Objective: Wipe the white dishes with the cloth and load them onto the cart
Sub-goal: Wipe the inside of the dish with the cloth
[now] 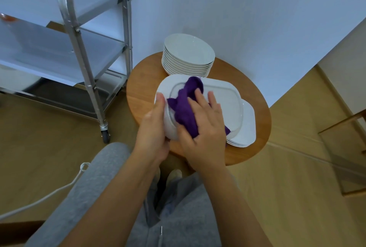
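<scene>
The left hand [156, 128] grips the near left edge of a white oblong platter [223, 104], thumb lying along the rim and the fingers curled underneath it. The platter is turned bottom up, its raised foot ring facing the camera, and it is held tilted above a round wooden table [142, 100]; its long axis runs from the near left, at the left hand, toward the far right. The right hand [206, 128] lies flat on a purple cloth [186, 108], fingers straight and slightly spread, pressing the cloth against the platter's underside. The cloth is bunched, one end reaching up toward the platter's far rim and a small corner showing past the right hand's outer edge. Just beneath the platter's right end, a short stack of similar white platters [249, 128] rests on the table, mostly hidden by the held one. At the table's far edge, against the wall, stands a taller stack of round white plates [188, 52]. A metal cart [95, 80] with flat shelves stands on the floor to the left of the table, near it but apart. The person's knees in grey trousers [99, 187] fill the lower part of the view.
</scene>
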`<state>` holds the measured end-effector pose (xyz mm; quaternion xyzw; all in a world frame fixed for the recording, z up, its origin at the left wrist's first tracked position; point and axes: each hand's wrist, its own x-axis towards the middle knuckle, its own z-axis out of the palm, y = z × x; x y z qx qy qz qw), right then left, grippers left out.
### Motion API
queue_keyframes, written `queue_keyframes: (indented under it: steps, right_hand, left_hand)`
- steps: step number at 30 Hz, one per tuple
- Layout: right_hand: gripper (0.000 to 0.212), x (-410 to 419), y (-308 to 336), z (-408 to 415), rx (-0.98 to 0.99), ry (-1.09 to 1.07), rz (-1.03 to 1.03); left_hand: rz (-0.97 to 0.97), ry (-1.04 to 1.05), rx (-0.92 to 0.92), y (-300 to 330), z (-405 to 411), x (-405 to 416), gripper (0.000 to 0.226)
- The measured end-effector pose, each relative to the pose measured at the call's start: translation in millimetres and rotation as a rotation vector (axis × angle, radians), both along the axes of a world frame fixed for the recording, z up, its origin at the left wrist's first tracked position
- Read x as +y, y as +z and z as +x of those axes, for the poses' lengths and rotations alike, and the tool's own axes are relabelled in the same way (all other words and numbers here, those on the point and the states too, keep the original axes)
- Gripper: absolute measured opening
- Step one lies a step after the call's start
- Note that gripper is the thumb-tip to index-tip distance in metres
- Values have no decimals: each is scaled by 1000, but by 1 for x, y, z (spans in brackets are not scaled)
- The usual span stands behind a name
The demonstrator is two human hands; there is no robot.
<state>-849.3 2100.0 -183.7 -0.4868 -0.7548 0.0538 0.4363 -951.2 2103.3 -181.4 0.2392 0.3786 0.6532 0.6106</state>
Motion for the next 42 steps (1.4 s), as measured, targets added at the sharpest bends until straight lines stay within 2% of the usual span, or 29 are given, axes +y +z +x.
queue_keyframes:
  steps: [5, 9, 11, 13, 15, 19, 20, 22, 23, 24, 25, 28, 30, 31, 34, 36, 39, 42]
  right_hand:
    - [51, 12, -5, 43, 128, -164, -85]
    - [45, 30, 2, 63, 137, -263, -279]
    - [53, 33, 7, 65, 155, -278, -361]
    - [54, 30, 13, 65, 330, -291, -386]
    - [41, 22, 20, 64, 594, -279, -457]
    - [11, 6, 27, 60, 1017, -145, -836]
    - [21, 3, 28, 59, 1066, -96, -909]
    - [64, 0, 32, 58, 1087, -18, -1034]
    - [78, -1, 32, 57, 1082, 3, -1071]
    - [83, -1, 32, 59, 1082, 14, -1090]
    - [80, -2, 32, 61, 1084, 9, -1097]
    - [49, -3, 25, 73, 1049, -101, -1117]
    - [37, -4, 15, 82, 1026, -175, -1121]
    - [36, -4, 10, 85, 1031, -217, -1118]
    - [35, -4, -8, 96, 1071, -352, -1065]
    - [32, -1, -17, 103, 1051, -404, -1021]
    - [32, 4, -26, 117, 983, -434, -987]
    - [29, 13, -34, 131, 854, -485, -937]
  left_hand:
    - [-33, 70, 75, -3, -7, 0, 44]
    - [-43, 75, 113, -4, -2, -3, 31]
    - [-60, 110, 163, -3, 2, -3, 29]
    - [-14, 149, 256, 2, 3, -4, 34]
    - [91, 152, 359, 7, 5, -7, 36]
    - [320, 120, 736, 9, 14, -9, 38]
    - [410, 129, 902, 8, 16, -8, 42]
    - [643, 157, 1291, 4, 18, -4, 40]
    - [762, 162, 1450, 2, 20, -2, 41]
    - [852, 148, 1559, 1, 20, 1, 43]
    - [907, 131, 1615, 0, 20, 3, 44]
    - [977, 93, 1702, -5, 21, 10, 45]
    - [936, 82, 1719, -9, 25, 13, 48]
    - [852, 52, 1699, -10, 28, 13, 53]
    - [437, -64, 1499, -11, 35, 14, 68]
    - [179, -74, 1340, -16, 43, 15, 68]
    - [-70, -305, 1065, -25, 62, 25, 42]
    - [-139, -383, 963, -32, 79, 43, 20]
